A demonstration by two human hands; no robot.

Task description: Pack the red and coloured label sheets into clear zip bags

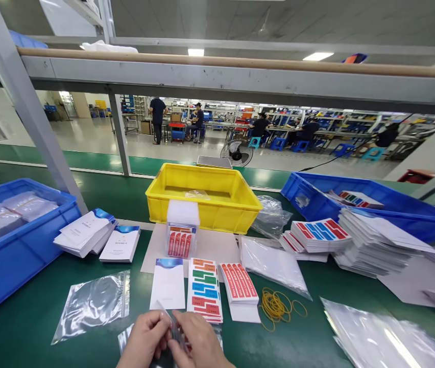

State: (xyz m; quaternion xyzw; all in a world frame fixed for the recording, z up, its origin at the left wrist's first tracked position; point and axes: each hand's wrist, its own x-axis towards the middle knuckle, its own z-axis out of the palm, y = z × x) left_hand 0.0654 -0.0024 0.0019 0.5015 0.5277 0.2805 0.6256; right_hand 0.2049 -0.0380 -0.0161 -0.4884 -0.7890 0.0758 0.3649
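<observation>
At the front edge of the view, my left hand (pixel 148 335) and my right hand (pixel 198 337) come together, fingers pinched on a clear plastic bag (pixel 177 332). Its contents are mostly hidden by my fingers. More clear film lies under my hands. Just beyond them are a white booklet with a blue top (pixel 167 286), a sheet of coloured stickers (pixel 204 291) and a stack of red-and-white sticker sheets (pixel 239 283). A flat zip bag (pixel 95 304) lies left of my left hand. Yellow rubber bands (pixel 276 306) are heaped to the right.
A yellow bin (pixel 202 220) stands ahead, with a packed bag (pixel 181 240) upright before it. Blue bins flank it, left (pixel 22 255) and right (pixel 355 189). Booklet stacks (pixel 120 245), sticker stacks (pixel 319 235) and clear bags (pixel 389 332) lie around. A metal frame crosses overhead.
</observation>
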